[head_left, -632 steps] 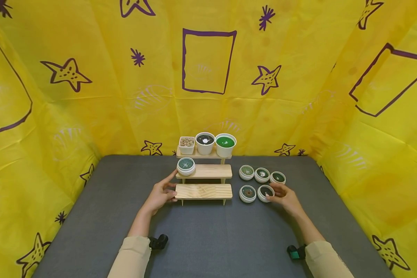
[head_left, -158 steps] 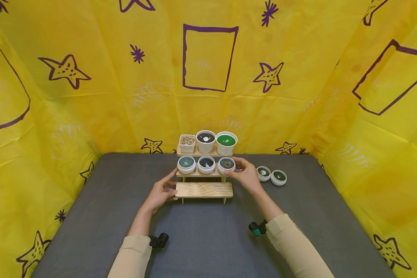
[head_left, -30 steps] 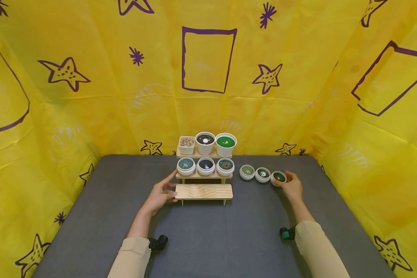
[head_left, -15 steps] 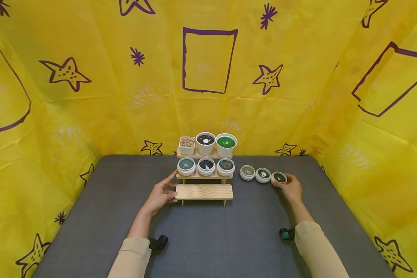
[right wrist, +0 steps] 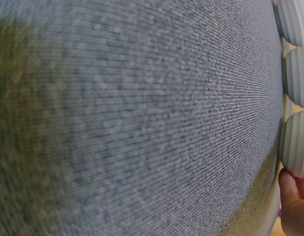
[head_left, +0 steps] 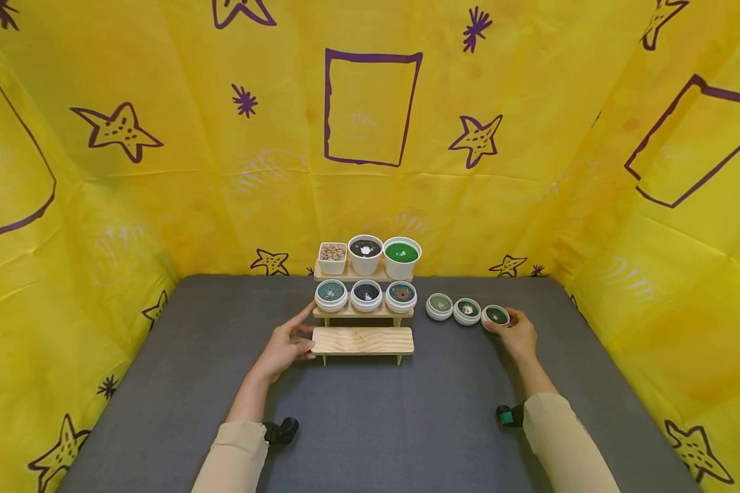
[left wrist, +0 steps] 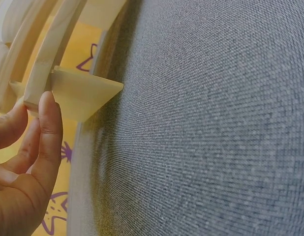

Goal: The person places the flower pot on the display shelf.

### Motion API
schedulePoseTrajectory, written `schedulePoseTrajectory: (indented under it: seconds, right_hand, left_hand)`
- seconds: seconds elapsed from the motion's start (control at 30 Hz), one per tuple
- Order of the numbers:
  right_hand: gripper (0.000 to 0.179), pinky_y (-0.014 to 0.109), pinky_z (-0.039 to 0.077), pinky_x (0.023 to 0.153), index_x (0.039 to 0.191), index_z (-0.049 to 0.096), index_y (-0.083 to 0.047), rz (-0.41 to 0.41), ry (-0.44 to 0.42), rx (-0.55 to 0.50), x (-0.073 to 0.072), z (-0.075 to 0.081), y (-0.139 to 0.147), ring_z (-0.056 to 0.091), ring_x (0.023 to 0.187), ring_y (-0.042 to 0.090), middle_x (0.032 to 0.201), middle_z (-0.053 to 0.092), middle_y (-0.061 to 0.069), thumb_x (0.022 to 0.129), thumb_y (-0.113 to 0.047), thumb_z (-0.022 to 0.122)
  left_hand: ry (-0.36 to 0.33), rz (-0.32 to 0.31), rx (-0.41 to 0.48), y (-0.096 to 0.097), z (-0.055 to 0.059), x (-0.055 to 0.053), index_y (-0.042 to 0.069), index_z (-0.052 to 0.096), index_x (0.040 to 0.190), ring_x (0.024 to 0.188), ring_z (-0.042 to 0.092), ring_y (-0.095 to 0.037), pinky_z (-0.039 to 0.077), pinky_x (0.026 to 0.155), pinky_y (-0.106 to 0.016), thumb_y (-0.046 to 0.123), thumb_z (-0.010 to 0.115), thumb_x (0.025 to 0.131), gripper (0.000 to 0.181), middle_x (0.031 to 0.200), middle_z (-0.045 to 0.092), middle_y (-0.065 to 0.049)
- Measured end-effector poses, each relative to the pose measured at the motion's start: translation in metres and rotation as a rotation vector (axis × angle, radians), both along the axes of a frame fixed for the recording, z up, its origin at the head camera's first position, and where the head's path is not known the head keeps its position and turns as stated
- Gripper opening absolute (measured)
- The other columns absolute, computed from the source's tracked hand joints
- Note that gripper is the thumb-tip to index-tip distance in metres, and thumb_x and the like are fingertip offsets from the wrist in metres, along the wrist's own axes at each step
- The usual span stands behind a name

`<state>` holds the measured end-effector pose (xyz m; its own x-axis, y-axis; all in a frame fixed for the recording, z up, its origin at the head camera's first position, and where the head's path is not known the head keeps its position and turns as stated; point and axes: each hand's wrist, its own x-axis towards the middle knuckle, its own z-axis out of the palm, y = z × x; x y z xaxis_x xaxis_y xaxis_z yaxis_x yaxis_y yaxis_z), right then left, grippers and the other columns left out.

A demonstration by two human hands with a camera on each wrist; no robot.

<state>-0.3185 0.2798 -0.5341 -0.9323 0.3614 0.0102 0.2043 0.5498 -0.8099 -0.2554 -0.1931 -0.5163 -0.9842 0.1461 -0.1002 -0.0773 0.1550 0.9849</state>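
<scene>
A three-step wooden stand is at the middle of the table. My left hand grips the left end of its lowest step, with thumb and fingers on either side of the board in the left wrist view. At the right, my right hand holds a small white ribbed pot with a dark green top by its right side. The pot stands on the table; in the right wrist view its ribbed wall shows beside the fingertips. To its left are a white-and-green pot and a pale green pot.
On the middle step sit a teal pot, a black pot and a brown-centred pot. The top step bears a square pot of pebbles, a dark cup and a green cup. Yellow cloth surrounds the grey table.
Since the earliest frame, the black and brown-centred pots have moved from the table onto the middle step. My right hand has since gone to the rightmost pot. Over the last second little differs.
</scene>
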Motion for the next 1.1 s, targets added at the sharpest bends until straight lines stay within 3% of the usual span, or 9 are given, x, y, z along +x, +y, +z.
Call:
schedulePoseTrajectory:
  seconds: [0.3,0.6,0.83,1.1]
  right_hand:
    - [0.068,0.040,0.043,0.094,0.138,0.050,0.005,-0.016,0.013,-0.003,0.004,0.001,0.001,0.055,0.112,0.037,0.129,0.059,0.030,0.083,-0.023,0.079]
    - [0.064,0.013,0.037,0.072,0.134,0.055,0.003,-0.086,0.069,-0.015,0.004,0.006,0.005,0.057,0.102,0.028,0.124,0.063,0.028,0.081,-0.022,0.080]
    - [0.065,0.004,0.036,0.069,0.135,0.056,-0.001,-0.111,0.090,-0.064,0.003,0.014,0.008,0.059,0.108,0.026,0.129,0.064,0.023,0.080,-0.025,0.081]
    - [0.067,-0.001,0.039,0.068,0.136,0.057,-0.005,-0.081,0.109,-0.084,0.007,0.025,0.004,0.050,0.085,-0.008,0.130,0.064,0.020,0.079,-0.029,0.083]
  left_hand:
    - [0.012,-0.006,0.007,0.000,-0.002,-0.001,0.025,0.030,0.156,0.077,0.063,-0.012,0.060,0.066,-0.025,-0.015,0.057,0.089,0.083,0.128,0.049,-0.033]
    - [-0.003,-0.007,0.007,0.000,-0.001,0.000,0.028,0.031,0.156,0.078,0.063,-0.014,0.062,0.069,-0.030,-0.014,0.057,0.089,0.083,0.129,0.049,-0.032]
    - [-0.013,0.005,0.013,0.000,0.000,0.000,0.027,0.031,0.156,0.078,0.063,-0.014,0.062,0.069,-0.030,-0.014,0.057,0.089,0.083,0.128,0.049,-0.031]
    - [-0.005,-0.003,0.017,0.000,0.000,0.000,0.027,0.031,0.156,0.079,0.063,-0.014,0.062,0.069,-0.029,-0.014,0.057,0.089,0.083,0.129,0.049,-0.032]
